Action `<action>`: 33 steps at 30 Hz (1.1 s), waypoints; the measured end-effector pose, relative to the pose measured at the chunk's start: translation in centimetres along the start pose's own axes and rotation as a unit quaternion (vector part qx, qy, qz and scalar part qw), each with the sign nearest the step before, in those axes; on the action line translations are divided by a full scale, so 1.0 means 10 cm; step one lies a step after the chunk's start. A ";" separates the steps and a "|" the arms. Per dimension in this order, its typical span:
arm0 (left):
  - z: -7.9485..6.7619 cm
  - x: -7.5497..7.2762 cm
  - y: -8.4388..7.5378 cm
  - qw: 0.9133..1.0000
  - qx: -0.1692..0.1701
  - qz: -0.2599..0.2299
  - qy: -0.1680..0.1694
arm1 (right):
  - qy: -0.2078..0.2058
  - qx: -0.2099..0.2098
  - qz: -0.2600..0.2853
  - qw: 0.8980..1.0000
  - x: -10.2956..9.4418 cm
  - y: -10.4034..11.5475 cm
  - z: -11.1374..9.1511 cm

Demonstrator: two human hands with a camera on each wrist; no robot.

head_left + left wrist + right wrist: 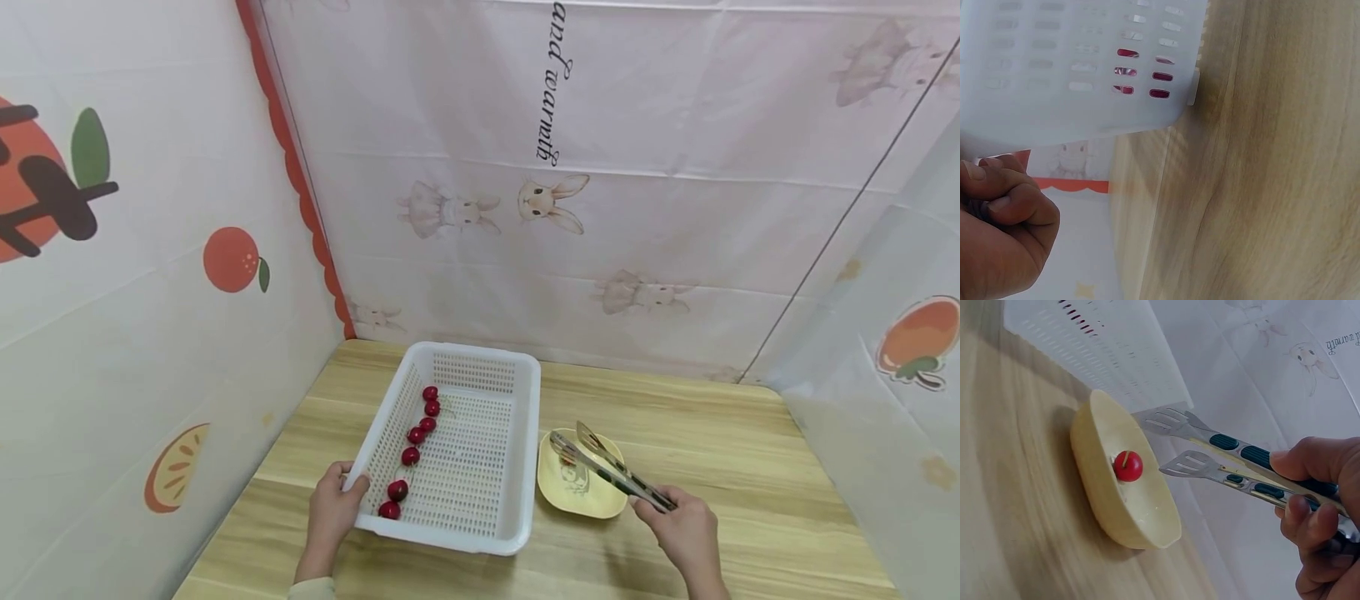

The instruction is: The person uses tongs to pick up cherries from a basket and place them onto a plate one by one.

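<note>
1. White perforated basket (pixel 531 450): on bench (pixel 787 467); left grip (pixel 335 504) clamped on its near-left rim, thumb over the edge.
2. Yellow dish (pixel 558 496): on bench, just right of basket.
3. Metal tongs (pixel 1225 442): handles clamped in right grip (pixel 686 529); arms apart, tips above the dish.
4. Red cherries (pixel 410 456): seven in basket, strung along its left side; a single cherry (pixel 1129 466) in the dish, stem showing.

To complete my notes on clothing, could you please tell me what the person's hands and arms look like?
The left hand is bare, without a glove, and a pale sleeve shows at the lower edge of the head view. The right hand is also gloveless, with no sleeve in sight.
</note>
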State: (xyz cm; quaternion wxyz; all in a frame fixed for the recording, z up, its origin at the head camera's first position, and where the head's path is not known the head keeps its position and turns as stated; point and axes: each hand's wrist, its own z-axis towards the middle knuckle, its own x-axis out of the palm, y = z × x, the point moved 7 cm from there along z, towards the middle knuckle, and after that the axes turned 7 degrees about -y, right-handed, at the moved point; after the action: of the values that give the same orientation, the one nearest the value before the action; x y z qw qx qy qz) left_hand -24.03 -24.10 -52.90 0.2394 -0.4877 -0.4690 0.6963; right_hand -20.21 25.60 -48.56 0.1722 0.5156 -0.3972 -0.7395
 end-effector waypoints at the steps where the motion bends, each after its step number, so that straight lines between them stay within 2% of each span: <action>1: 0.00 0.00 0.00 1.000 0.001 0.000 -0.001 | 0.003 0.002 0.002 1.000 -0.01 0.01 0.01; 4: 0.00 -0.01 0.02 1.000 -0.002 0.003 -0.002 | 0.006 0.003 0.004 1.000 -0.03 0.05 0.03; 8: 0.00 0.00 0.04 1.000 -0.008 0.006 0.002 | 0.000 -0.016 0.005 1.000 -0.05 0.12 0.05; 15: 0.02 0.01 0.02 1.000 -0.004 0.005 0.006 | -0.014 -0.022 0.066 0.997 -0.05 0.20 0.10; 23: 0.01 0.02 0.03 1.000 -0.003 -0.003 0.009 | -0.066 -0.025 0.137 0.988 -0.11 0.30 0.12; 27: 0.01 0.01 0.04 1.000 0.002 -0.007 0.007 | -0.067 -0.039 0.149 0.986 -0.10 0.38 0.14; 33: 0.00 0.01 0.03 1.000 0.004 -0.012 0.004 | -0.073 -0.036 0.170 0.982 -0.04 0.42 0.16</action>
State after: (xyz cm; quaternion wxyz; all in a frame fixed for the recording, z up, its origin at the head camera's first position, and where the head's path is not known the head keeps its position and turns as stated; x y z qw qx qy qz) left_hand -24.07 -24.13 -53.21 0.2518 -0.4842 -0.4708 0.6932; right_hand -22.13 23.89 -44.93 0.2846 0.3785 -0.4636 -0.7489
